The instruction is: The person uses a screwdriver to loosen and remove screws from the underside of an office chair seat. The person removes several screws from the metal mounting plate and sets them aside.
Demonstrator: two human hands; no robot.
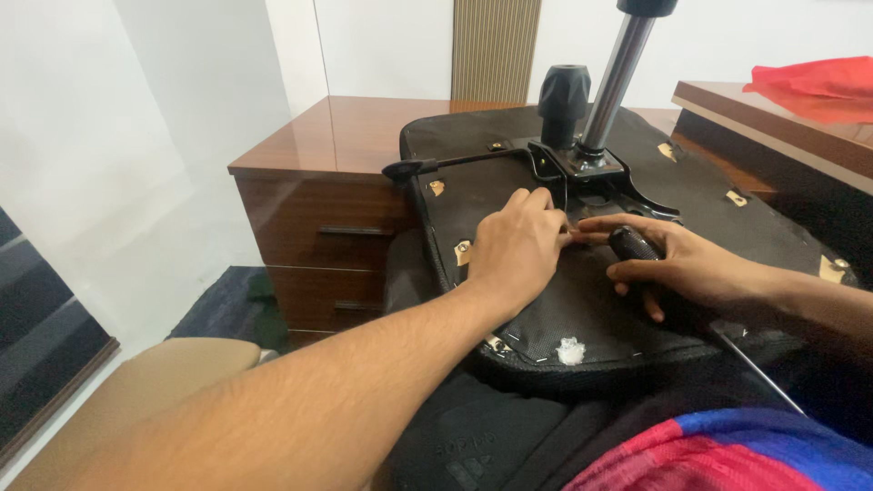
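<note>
Two hands are working on an upside-down chair seat (564,300) lying on the person's lap.

Left hand (516,247) is pinching sth tiny by the metal plate (582,173); right hand (677,264) is gripping a screwdriver (634,244). Seat is looking heavy, stiff; best held at its padded edge. Wood counter (346,136), white walls behind.

A single head-worn camera gives the only view, so nothing is shared with a second one. It looks forward and down from the person's own eye height, close in over the lap, along both forearms toward the upturned chair seat (582,291) that fills the middle. The left hand (516,247) and right hand (677,264) sit near the centre. Beyond the seat's far edge, the wooden drawer cabinet (318,182) and white wall close the view.
</note>
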